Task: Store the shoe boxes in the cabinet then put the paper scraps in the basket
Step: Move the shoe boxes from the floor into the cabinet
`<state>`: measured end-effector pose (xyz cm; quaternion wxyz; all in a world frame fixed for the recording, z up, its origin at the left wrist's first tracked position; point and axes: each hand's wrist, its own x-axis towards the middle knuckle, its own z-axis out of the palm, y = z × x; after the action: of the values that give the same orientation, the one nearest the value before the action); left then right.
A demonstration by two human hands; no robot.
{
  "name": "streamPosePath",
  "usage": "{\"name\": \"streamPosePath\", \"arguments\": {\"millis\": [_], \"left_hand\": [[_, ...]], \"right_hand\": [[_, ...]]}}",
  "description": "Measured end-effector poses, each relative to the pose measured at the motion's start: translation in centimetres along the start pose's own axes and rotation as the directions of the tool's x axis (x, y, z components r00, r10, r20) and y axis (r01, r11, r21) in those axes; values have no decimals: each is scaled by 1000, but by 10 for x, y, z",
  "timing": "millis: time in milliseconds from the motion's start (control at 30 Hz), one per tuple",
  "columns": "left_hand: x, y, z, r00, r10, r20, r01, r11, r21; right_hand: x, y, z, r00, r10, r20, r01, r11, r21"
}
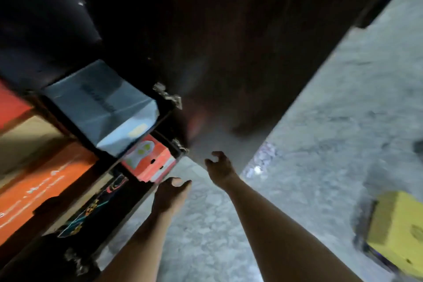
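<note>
The view is tilted and blurred. A dark cabinet (142, 194) stands open at the left with shoe boxes on its shelves: a pale blue box (100, 105), a red box (151, 162), a large orange box (39, 192) and a black patterned box (96, 208). My left hand (170, 194) hovers just in front of the red box, fingers loosely spread, holding nothing. My right hand (218, 167) reaches out beside it over the floor, fingers loosely curled and empty. A yellow shoe box (398, 233) lies on the floor at the right.
The cabinet's dark door (240, 52) swings open across the upper middle, with metal hinges (168, 95) at its inner edge. A grey speckled floor (320, 144) stretches to the right. A small bright scrap (257, 170) lies on the floor near my right hand.
</note>
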<state>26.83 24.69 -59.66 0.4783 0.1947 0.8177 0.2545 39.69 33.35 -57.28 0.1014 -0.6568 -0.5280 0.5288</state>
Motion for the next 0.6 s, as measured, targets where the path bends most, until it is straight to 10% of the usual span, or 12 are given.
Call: {"name": "streamPosePath", "arguments": {"millis": [267,600], "left_hand": [[-71,36,196,901,104,421,-323,809,491],[-144,80,542,692,64,719,-604,597,528]], "right_hand": [[-47,190,-189,939,328,-107,-309,937,166],[-53,466,-429,664,652,-367,-468,744,476]]}}
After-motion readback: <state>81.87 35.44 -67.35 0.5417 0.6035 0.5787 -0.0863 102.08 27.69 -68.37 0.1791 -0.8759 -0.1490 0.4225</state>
